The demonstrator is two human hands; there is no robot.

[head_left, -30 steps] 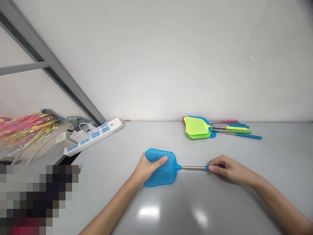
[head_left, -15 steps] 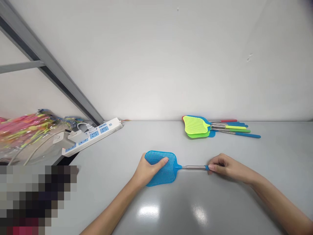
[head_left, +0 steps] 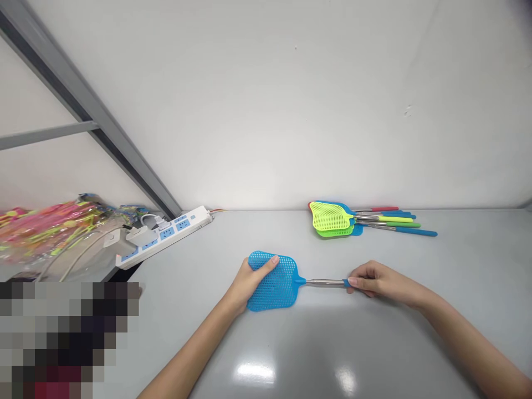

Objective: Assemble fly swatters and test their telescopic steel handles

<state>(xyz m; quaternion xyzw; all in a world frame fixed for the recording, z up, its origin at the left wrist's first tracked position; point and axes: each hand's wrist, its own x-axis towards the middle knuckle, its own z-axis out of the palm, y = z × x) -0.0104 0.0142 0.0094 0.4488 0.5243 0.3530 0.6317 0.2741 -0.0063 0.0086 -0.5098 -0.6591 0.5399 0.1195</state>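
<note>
Blue plastic fly swatter (head_left: 276, 288) with perforated mesh head and steel handle

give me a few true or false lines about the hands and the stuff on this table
1. The left hand rests on the blue plastic mesh head of a fly swatter. True.
2. The right hand pinches the swatter's blue-tipped steel handle. True.
3. The stack of lime-green and blue fly swatters lies on the floor. False: it lies on the pale grey table, by the white wall.
4. The white power strip with blue sockets has nothing plugged in. False: white plugs sit in it.
</note>
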